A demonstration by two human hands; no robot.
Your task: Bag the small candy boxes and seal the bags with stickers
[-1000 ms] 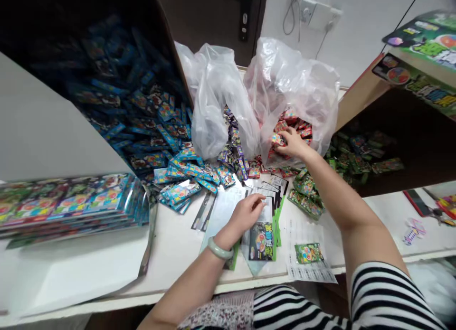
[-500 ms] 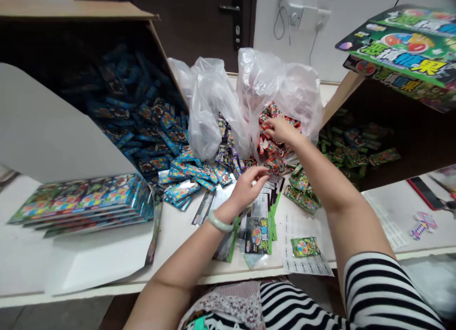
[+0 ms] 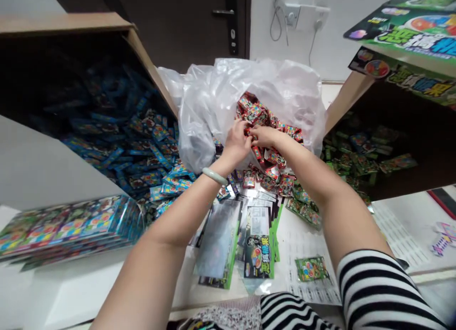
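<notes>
Both my hands reach into the mouth of a clear plastic bag (image 3: 285,88) full of small red packets (image 3: 258,110). My left hand (image 3: 238,141), with a pale green bangle on the wrist, has its fingers curled among the packets. My right hand (image 3: 262,135) meets it fingertip to fingertip, pinched on a red packet. More red packets (image 3: 276,171) spill from the bag onto the table below my wrists.
An open box of blue packets (image 3: 117,130) lies at the left and a box of green packets (image 3: 363,161) at the right. Flat printed bags (image 3: 258,244) lie on the white table (image 3: 71,287) near me, with a stack of filled bags (image 3: 67,228) at the left.
My left hand has left the flat bags on the table and gone up into the plastic bag beside my right hand. The view has moved closer to the bag.
</notes>
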